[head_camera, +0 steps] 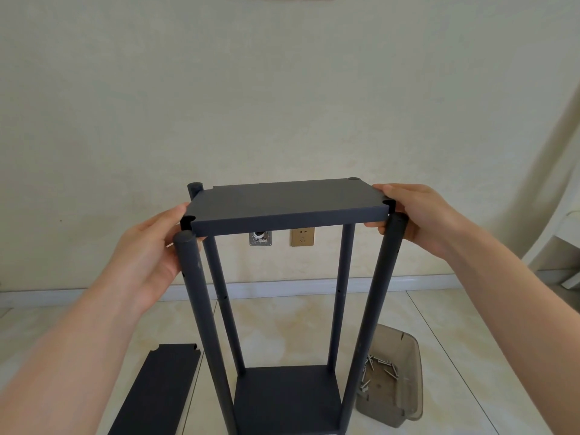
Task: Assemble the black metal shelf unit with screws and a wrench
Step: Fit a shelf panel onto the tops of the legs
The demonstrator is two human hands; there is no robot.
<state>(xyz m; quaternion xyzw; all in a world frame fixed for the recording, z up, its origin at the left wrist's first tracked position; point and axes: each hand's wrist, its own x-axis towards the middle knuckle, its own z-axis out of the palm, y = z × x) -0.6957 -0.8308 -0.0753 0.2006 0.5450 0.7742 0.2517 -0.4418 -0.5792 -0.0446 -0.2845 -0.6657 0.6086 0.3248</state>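
A black shelf frame stands on the floor with several upright posts, such as the near left post [201, 309], and a bottom shelf [287, 394] fixed low between them. A black shelf panel [282, 202] is held level at the post tops, its notched corners near the posts. My left hand [150, 255] grips the panel's left end, thumb on top. My right hand [417, 215] grips its right end, fingers underneath. Another black panel [157, 390] lies flat on the floor at lower left.
A translucent brown plastic bin [405, 387] holding several screws [379, 370] sits on the tiled floor right of the frame. A wall with a gold socket [302, 237] stands close behind. White furniture [561, 252] is at the far right.
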